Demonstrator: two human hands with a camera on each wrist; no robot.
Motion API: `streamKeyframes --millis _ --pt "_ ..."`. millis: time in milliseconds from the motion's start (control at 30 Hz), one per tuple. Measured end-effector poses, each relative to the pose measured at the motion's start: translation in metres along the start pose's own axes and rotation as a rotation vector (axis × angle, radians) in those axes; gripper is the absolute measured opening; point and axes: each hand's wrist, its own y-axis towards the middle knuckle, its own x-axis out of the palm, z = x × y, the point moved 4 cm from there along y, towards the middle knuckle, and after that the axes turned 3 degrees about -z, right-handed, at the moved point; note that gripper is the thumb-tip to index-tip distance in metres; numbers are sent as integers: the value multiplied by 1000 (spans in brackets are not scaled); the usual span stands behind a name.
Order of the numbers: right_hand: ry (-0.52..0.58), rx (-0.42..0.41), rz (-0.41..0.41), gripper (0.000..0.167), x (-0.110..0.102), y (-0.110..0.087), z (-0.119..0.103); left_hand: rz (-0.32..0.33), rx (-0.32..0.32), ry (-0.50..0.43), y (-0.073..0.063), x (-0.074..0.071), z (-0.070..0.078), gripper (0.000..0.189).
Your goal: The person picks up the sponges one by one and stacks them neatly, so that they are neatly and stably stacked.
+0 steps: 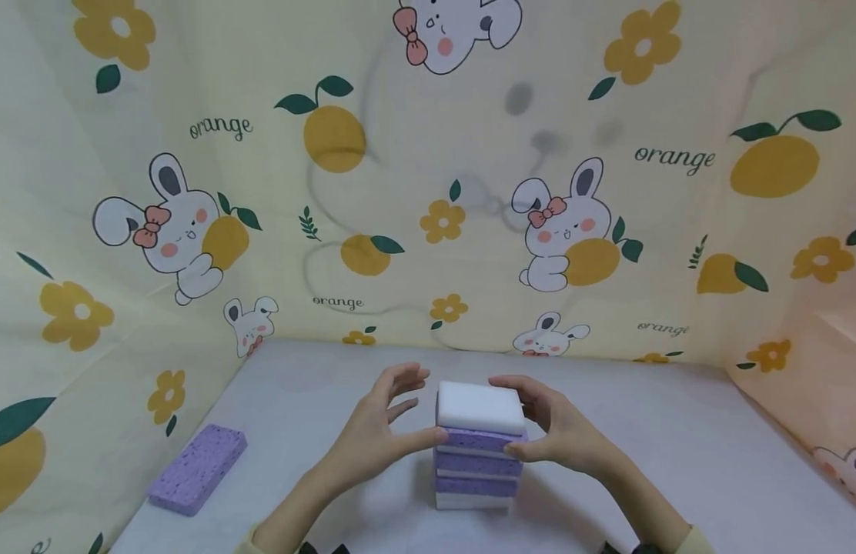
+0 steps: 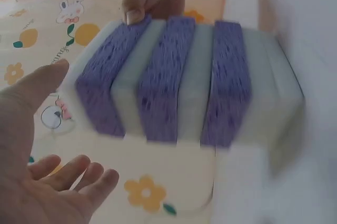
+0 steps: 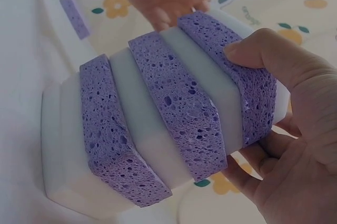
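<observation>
A stack of alternating white and purple sponges stands upright on the table, with a white sponge [image 1: 479,408] on top and the uppermost purple sponge [image 1: 478,439] just beneath. My right hand [image 1: 570,431] holds the stack's upper right side. In the right wrist view its thumb presses that purple sponge [image 3: 258,90], and the fingers curl behind the stack. My left hand [image 1: 376,431] is at the upper left with its fingers spread apart from the stack. Its thumb tip is close to the top layers; the left wrist view shows the palm [image 2: 31,182] facing the sponges.
Another purple sponge [image 1: 198,469] lies flat by itself at the left of the white table [image 1: 629,431]. Cloth walls [image 1: 428,169] printed with rabbits, oranges and flowers enclose the table at the back and on both sides.
</observation>
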Motion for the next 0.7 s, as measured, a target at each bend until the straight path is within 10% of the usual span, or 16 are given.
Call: streamKeyframes --millis 200,367,500,700 --pt "-4 2 0 76 0 0 1 115 0 269 -39 -52 -6 77" --pt "-4 2 -4 75 1 1 1 254 -126 552 -88 -114 -29 70" --pt "-1 -6 -2 74 0 0 2 305 -262 617 -120 -156 -44 72" --pt "3 -22 -4 74 -1 -1 1 324 -227 621 -145 -188 -64 66"
